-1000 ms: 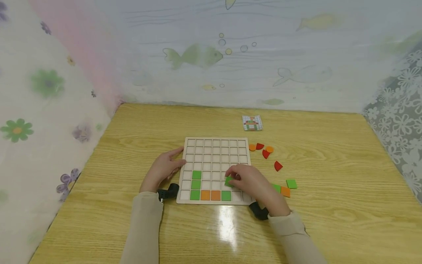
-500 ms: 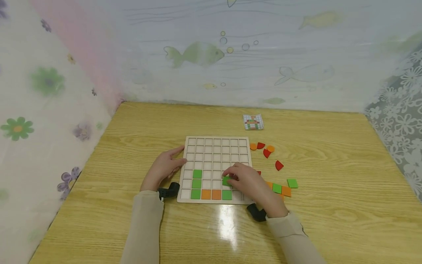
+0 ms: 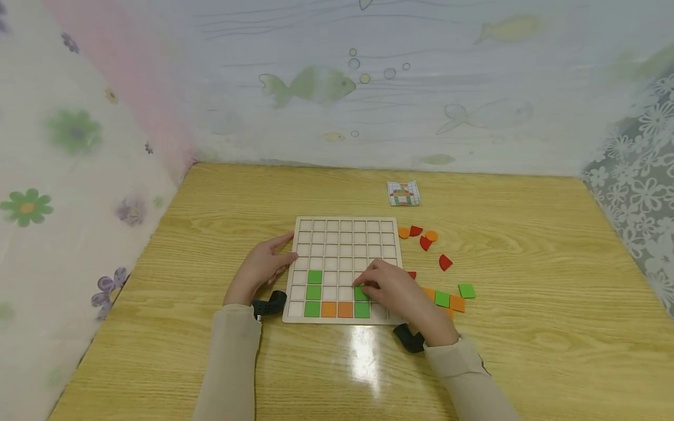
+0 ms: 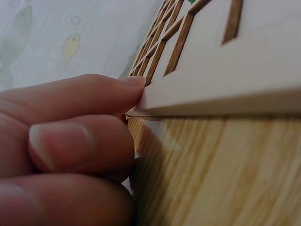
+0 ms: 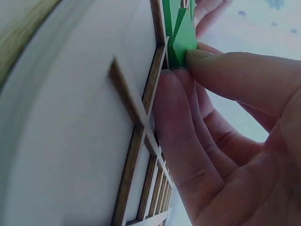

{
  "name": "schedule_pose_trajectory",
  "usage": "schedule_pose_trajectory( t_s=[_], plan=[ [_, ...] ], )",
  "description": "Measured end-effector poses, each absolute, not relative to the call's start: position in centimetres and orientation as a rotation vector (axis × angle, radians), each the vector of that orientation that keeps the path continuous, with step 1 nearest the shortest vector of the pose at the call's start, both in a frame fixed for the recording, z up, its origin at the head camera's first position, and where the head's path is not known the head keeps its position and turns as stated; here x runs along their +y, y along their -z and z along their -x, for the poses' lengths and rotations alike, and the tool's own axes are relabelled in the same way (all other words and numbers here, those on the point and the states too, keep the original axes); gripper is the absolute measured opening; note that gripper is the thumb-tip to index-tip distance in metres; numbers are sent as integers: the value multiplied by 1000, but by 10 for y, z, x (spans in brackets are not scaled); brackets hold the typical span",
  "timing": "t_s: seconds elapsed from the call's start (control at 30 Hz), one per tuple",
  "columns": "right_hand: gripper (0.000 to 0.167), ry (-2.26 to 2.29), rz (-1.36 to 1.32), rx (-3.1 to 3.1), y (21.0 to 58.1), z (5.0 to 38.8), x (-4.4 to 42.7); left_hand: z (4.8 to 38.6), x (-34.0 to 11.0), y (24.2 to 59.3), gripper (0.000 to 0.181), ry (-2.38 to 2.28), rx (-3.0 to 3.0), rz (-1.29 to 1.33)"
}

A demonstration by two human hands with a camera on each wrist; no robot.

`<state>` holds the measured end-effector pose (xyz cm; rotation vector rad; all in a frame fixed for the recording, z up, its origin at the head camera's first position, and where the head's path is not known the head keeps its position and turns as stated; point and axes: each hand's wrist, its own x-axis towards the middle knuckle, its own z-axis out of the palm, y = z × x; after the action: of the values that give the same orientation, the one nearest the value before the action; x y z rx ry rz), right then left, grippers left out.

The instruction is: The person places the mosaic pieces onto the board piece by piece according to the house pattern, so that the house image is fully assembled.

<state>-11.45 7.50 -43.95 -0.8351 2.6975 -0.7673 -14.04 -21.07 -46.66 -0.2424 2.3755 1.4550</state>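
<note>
My right hand (image 3: 392, 287) is over the lower right of the wooden grid board (image 3: 337, 250). Its thumb and fingers pinch a green square tile (image 5: 185, 40), which leans at a tilt against a cell's edge in the right wrist view. Just below, another green tile (image 3: 361, 310) lies in the bottom row, beside two orange tiles (image 3: 337, 310). A column of green tiles (image 3: 314, 293) fills cells on the board's left side. With fingertip and thumb, my left hand (image 3: 261, 267) touches the board's left edge; its other fingers (image 4: 80, 143) are bent and hold nothing.
Right of the board lie loose red quarter-round pieces (image 3: 445, 262), orange discs (image 3: 432, 236), orange squares (image 3: 457, 303) and green squares (image 3: 466, 290). A small pattern card (image 3: 403, 193) lies behind the board. Printed cloth (image 3: 337, 88) rises behind the table (image 3: 237, 193).
My right hand has moved slightly left with the green tile, then lowered it toward the cell above the bottom-row green tile. My left hand stays at the board's edge.
</note>
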Motion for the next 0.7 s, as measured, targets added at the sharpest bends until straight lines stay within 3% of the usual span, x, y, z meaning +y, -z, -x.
schedule_pose_trajectory(
  t_s=[0.7],
  plan=[
    [15, 788, 828, 2659, 440, 117, 75, 140, -211, 467, 54, -1455, 2376, 247]
  ],
)
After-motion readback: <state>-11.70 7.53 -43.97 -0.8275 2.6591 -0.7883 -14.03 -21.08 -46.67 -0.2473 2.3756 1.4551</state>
